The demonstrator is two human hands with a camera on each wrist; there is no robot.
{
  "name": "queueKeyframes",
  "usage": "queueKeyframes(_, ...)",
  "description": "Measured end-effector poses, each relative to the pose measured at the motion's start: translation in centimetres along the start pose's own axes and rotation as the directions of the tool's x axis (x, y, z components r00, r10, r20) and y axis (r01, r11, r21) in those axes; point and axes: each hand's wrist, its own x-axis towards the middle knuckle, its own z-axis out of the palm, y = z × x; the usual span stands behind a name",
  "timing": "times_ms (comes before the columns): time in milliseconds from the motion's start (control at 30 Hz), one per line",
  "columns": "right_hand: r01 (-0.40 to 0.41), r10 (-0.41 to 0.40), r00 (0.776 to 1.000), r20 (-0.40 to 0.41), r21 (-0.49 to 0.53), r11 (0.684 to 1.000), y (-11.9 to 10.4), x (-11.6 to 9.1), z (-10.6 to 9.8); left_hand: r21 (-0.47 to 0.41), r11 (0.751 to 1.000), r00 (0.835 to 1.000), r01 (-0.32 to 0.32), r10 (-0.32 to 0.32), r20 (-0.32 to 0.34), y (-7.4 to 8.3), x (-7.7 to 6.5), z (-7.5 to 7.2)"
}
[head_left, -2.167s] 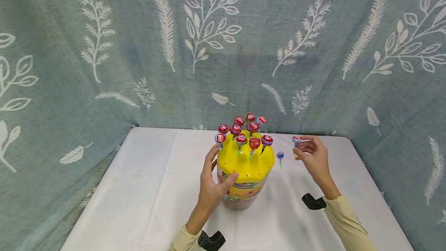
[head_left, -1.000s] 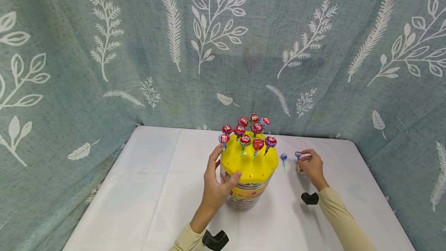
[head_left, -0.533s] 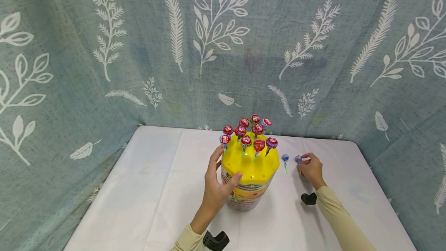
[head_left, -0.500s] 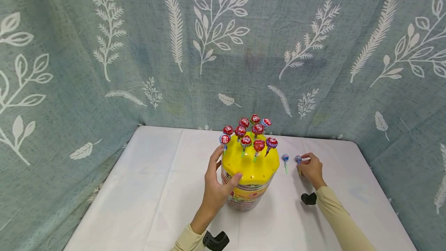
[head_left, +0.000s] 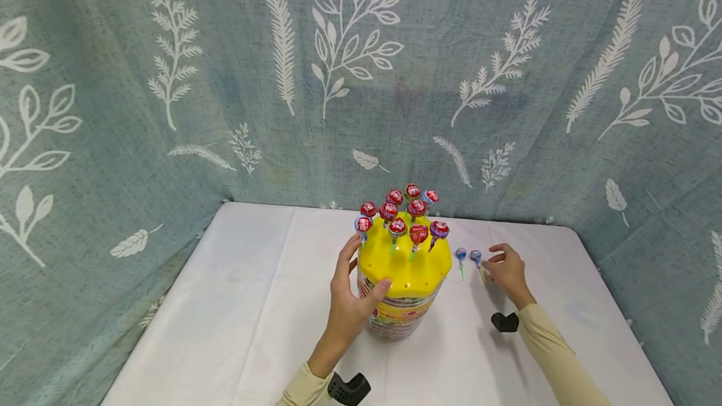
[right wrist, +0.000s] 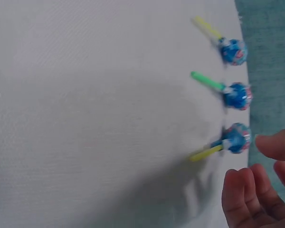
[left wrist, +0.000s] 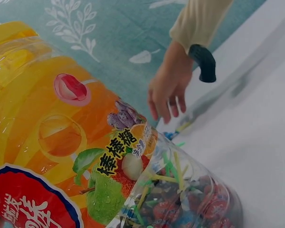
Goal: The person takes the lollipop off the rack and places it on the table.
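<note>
A clear candy jar (head_left: 397, 324) with a yellow lid (head_left: 403, 275) stands mid-table; my left hand (head_left: 351, 309) holds it, thumb at the lid's front edge, fingers round the left side. Several wrapped lollipops (head_left: 419, 235) stick up from the lid. Right of the jar lies a blue-wrapped lollipop with a green stick (head_left: 460, 254). Beside it is one with a yellow stick (head_left: 476, 256), and my right hand (head_left: 507, 273) hovers just to its right, fingers parted and holding nothing. The right wrist view also shows another yellow-stick lollipop (right wrist: 234, 51), making a row of three.
A white cloth (head_left: 225, 318) covers the table. Grey-green curtain (head_left: 361, 111) with white leaf prints hangs behind and along both sides. In the left wrist view, more lollipops (left wrist: 213, 202) show inside the jar's clear base.
My right hand has lowered the yellow-stick lollipop to the table beside the green-stick one, let go of it and drawn slightly right. The left hand stays on the jar.
</note>
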Motion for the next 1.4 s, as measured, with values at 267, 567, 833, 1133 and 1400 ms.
queueKeyframes(267,0.085,-0.086,0.996,0.014,0.054,0.995,-2.1,-0.8,-1.2,-0.002,1.0,1.0,0.004,-0.004,-0.001,0.0,0.0,0.1)
queueKeyframes(567,0.126,-0.129,0.991,0.028,0.091,0.988,-4.1,-1.6,-1.6,-0.001,1.0,1.0,0.01,-0.01,-0.014,0.2,0.0,0.1)
queueKeyframes(833,0.199,-0.202,0.979,0.007,0.122,0.972,-5.9,-2.5,-1.9,-0.007,1.0,1.0,0.009,-0.009,-0.016,2.9,0.3,-0.1)
queueKeyframes(1133,0.301,-0.302,0.953,-0.015,0.144,0.943,-8.0,-3.9,-2.2,-0.003,1.0,1.0,-0.014,0.014,-0.021,0.0,0.0,0.3)
queueKeyframes(1400,0.386,-0.395,0.919,-0.012,0.232,0.893,-10.3,-5.3,-2.8,0.004,1.0,1.0,-0.009,0.009,-0.022,-0.2,-0.1,0.3)
